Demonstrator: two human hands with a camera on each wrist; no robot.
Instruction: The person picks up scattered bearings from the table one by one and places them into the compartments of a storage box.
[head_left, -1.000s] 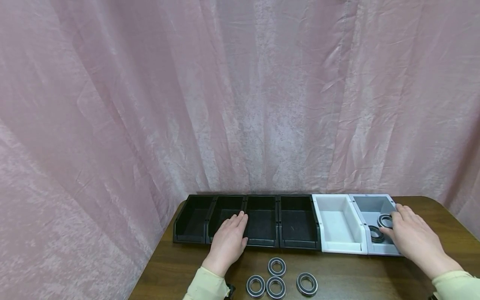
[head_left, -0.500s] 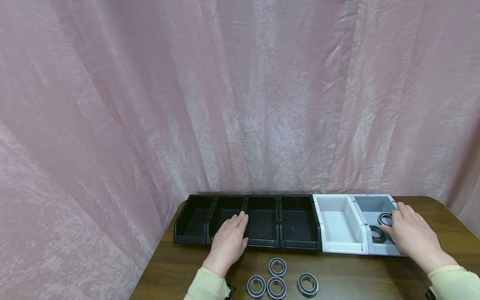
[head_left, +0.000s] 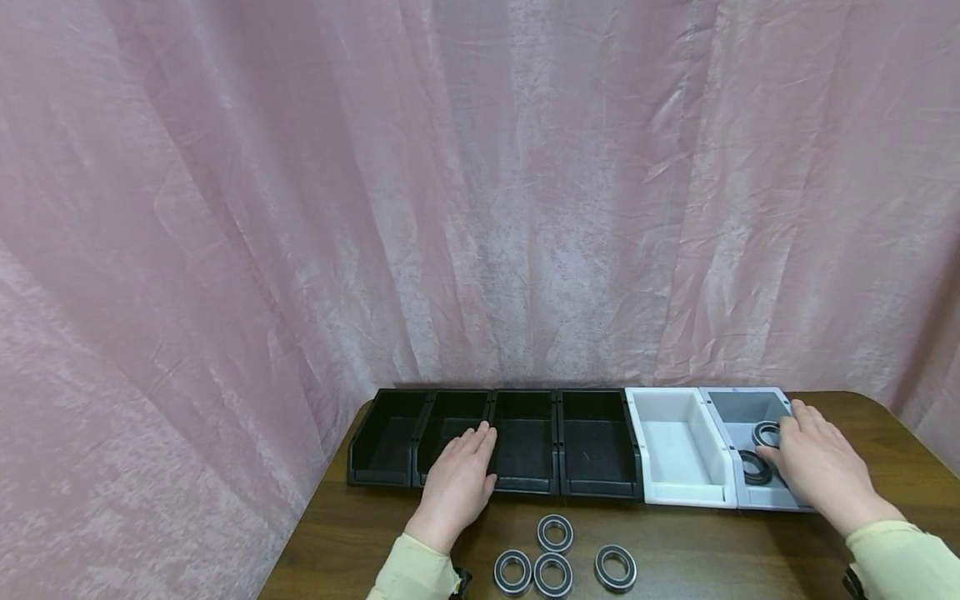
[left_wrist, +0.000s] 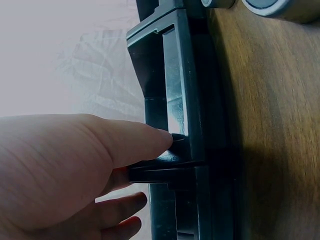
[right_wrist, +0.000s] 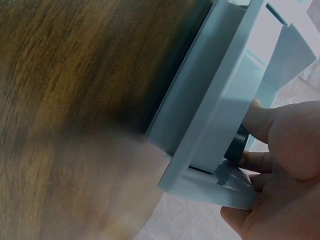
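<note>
1. Left of the white bin (head_left: 681, 442), your left hand (head_left: 456, 479) rests straight-fingered on the black bins (head_left: 525, 442), holding nothing.
2. Four loose rings (head_left: 553, 557) lie nearer you than the white bin, leftward.
3. Right of the white bin, in the grey bin (head_left: 750, 408), your right hand (head_left: 821, 458) pinches a silver ring (head_left: 756, 433); a dark ring (head_left: 746, 475) crowds your thumb.

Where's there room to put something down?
Bare table shows between the single ring and the right sleeve, in front of the white bin. The white bin looks empty too. It's crowded where three rings huddle near the left sleeve, and in the grey bin, where the right hand pinches one of two rings.
</note>
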